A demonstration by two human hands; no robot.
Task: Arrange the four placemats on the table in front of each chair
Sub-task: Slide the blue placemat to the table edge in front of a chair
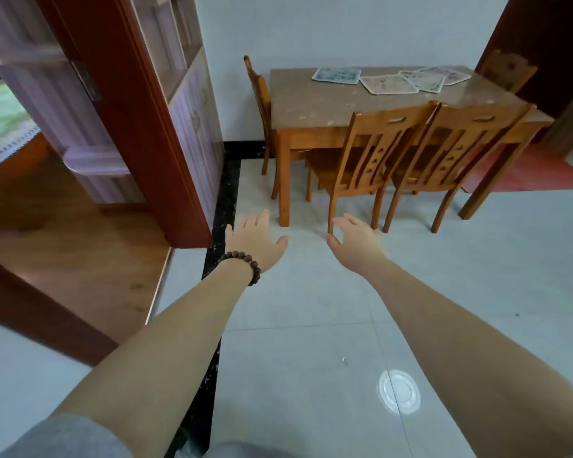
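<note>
A wooden table [318, 104] with a mottled brown top stands against the far wall. Several placemats lie loosely near its back edge: a blue one [336, 75], a pink one [388, 84], a greenish one [425, 81] and another pink one [450, 73], the right ones overlapping. Two chairs [371, 150] [457, 147] are tucked in at the near side, one chair [260, 104] at the left end, one chair [506, 69] at the far right end. My left hand [255, 239], with a bead bracelet at the wrist, and my right hand [356, 241] reach forward over the floor, fingers spread, holding nothing, well short of the table.
A red-brown door frame [136, 127] and a striped cabinet [186, 104] stand to the left. A red mat [526, 173] lies on the floor right of the table. Pale tiles [444, 292] stretch between me and the chairs.
</note>
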